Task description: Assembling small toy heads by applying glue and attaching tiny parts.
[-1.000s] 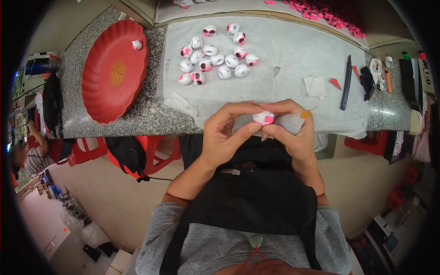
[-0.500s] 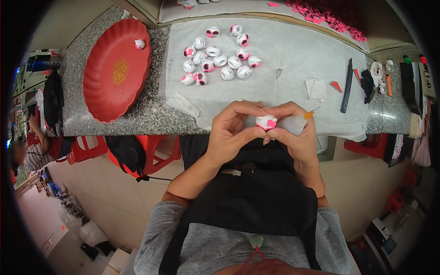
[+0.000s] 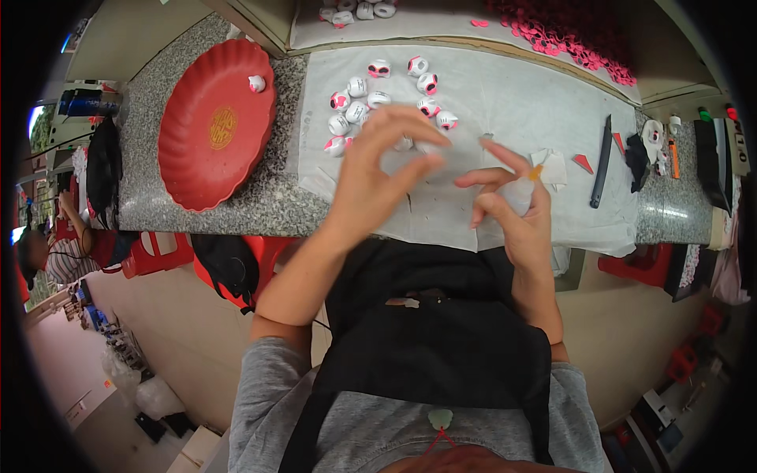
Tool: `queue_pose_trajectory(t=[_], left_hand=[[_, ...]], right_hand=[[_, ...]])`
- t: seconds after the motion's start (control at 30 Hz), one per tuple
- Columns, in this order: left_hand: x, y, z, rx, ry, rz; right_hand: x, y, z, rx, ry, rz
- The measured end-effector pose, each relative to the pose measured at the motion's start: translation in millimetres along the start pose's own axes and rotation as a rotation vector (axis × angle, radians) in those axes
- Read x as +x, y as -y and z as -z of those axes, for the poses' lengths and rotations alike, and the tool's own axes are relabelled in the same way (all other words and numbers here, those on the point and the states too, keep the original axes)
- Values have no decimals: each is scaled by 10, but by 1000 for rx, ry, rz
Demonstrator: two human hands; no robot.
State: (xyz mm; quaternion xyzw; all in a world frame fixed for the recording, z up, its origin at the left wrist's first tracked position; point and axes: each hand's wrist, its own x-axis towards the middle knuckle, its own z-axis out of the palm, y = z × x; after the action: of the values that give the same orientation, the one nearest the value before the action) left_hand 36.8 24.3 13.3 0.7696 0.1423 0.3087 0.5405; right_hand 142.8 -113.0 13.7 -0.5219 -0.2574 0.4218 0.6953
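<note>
My left hand [image 3: 382, 169] is over the white paper, blurred, thumb and fingers apart, with nothing visible between them. It partly hides a group of small white rounded figures [image 3: 357, 87] with pink and black markings. My right hand [image 3: 516, 197] cradles a translucent squeeze bottle [image 3: 517, 194] with an orange needle tip [image 3: 537, 172] against the palm, while several of its fingers point out toward the left hand. One similar figure [image 3: 256, 83] lies alone inside the red scalloped tray [image 3: 177, 130] at left.
The white paper [image 3: 465, 213] covers part of the speckled counter [image 3: 296, 213]. A dark knife-like tool [image 3: 602, 165], a red scrap [image 3: 583, 163] and a folded white paper piece [image 3: 554, 167] lie at right. Many pink parts [image 3: 568, 47] fill a back shelf. Red stools [image 3: 158, 254] stand below.
My hands have separated; the left has moved forward and left, over the group. The white-and-pink figure held between them no longer shows in either hand. The bottle stays in the right hand.
</note>
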Motion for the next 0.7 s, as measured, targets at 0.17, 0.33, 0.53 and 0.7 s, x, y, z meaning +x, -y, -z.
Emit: queue_pose_trajectory(t=[0.17, 0.33, 0.53, 0.7], left_hand=[[432, 212, 328, 569, 95, 79], [1012, 436, 479, 773, -24, -273], [1357, 589, 619, 1062, -29, -250], [978, 158, 443, 326, -207, -52]], right_hand=[[-8, 37, 220, -160, -61, 81], [-50, 28, 281, -215, -203, 55], [-116, -8, 380, -62, -46, 112], [-156, 40, 269, -80, -74, 115]])
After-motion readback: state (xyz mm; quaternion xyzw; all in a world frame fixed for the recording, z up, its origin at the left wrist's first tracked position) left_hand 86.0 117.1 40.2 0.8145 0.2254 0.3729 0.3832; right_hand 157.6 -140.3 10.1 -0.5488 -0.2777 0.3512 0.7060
